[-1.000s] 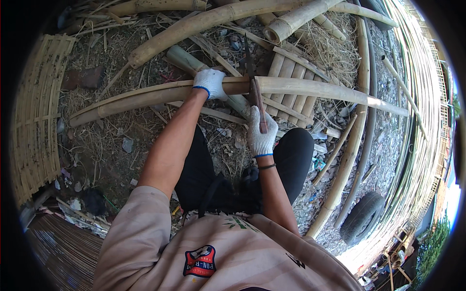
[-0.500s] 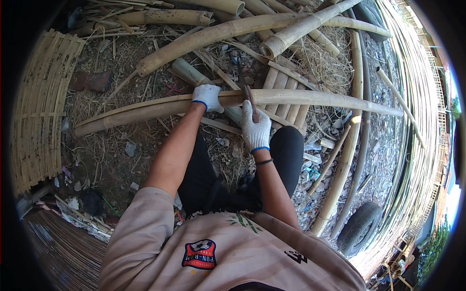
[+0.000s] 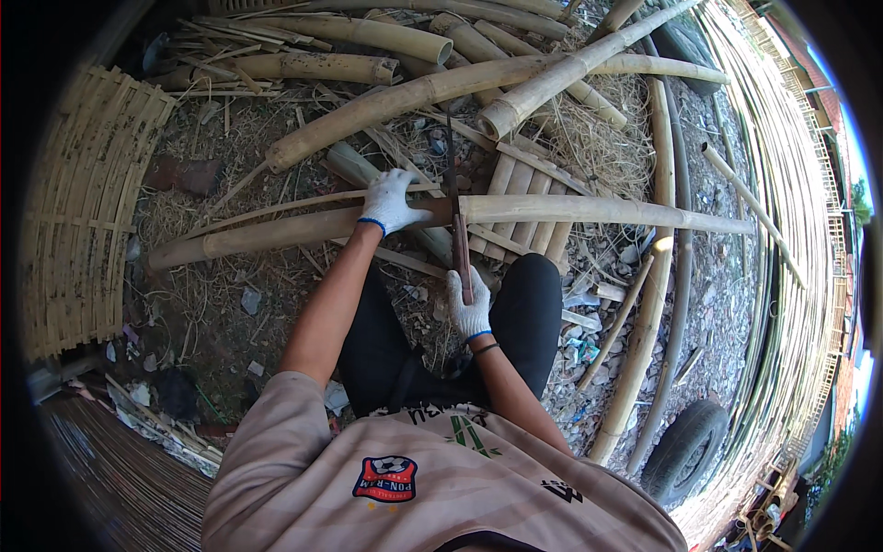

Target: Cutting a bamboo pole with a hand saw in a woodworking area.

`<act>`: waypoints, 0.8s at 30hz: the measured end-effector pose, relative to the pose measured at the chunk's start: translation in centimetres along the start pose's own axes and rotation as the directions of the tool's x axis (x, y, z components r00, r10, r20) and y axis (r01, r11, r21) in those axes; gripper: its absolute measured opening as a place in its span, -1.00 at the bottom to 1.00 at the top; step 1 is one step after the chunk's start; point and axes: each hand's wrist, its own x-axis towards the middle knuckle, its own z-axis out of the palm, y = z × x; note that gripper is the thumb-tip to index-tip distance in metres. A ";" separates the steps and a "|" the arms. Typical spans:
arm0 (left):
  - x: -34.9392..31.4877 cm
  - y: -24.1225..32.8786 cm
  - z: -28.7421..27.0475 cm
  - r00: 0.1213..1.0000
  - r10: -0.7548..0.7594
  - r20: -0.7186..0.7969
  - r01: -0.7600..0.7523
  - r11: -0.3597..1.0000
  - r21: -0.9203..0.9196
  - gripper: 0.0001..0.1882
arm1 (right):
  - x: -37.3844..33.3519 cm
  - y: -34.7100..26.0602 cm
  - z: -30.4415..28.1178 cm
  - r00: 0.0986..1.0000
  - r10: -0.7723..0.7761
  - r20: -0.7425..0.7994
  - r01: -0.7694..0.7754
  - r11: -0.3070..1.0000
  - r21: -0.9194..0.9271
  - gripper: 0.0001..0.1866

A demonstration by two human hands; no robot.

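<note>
This is an outdoor bamboo-working yard; bare ground (image 3: 212, 304) strewn with dry straw and chips lies underfoot; thick bamboo poles (image 3: 368, 37) are heaped at the top; a woven bamboo mat (image 3: 83, 212) lies at the left; long split strips (image 3: 782, 212) curve along the right, near an old tyre (image 3: 685, 451).

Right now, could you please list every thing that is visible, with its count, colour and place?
bamboo pole: one, tan, lying crosswise under both hands
knife: one, dark blade, set across the pole
loose bamboo poles: several, tan, piled beyond
split bamboo slats: a few, pale, under the pole
woven bamboo mat: one, yellowish, left
tyre: one, black, lower right
left hand: white glove, gripping the pole
right hand: white glove, holding the knife handle
</note>
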 end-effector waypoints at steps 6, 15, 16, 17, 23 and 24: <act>-0.5 -0.1 2.5 0.723 -0.032 0.690 -0.088 0.987 0.138 -0.31 | 1.0 -2.0 -0.3 0.999 0.010 0.044 -0.011 0.999 0.033 -0.67; -6.4 3.0 -1.8 0.924 0.109 0.367 -0.186 0.966 0.181 -0.44 | -0.1 -6.4 -4.4 0.993 0.099 0.058 -0.099 0.995 0.001 -0.58; -6.9 3.4 -2.9 0.937 0.127 0.325 -0.197 0.961 0.193 -0.46 | -0.7 -6.6 -4.6 0.991 0.118 0.069 -0.121 0.992 0.036 -0.58; -7.1 3.4 -3.7 0.950 0.143 0.278 -0.206 0.956 0.211 -0.48 | -1.4 -6.8 -4.5 0.991 0.121 0.059 -0.125 0.990 0.059 -0.57; -6.0 1.7 -7.5 0.837 -0.004 0.547 -0.092 0.985 0.148 -0.30 | -3.6 -6.9 -3.3 0.996 0.020 0.090 -0.021 1.000 0.011 -0.59; -5.7 0.8 -8.1 0.707 -0.062 0.705 0.019 0.997 0.068 -0.20 | -3.9 -6.5 -2.9 0.995 0.009 0.099 -0.009 1.000 0.001 -0.59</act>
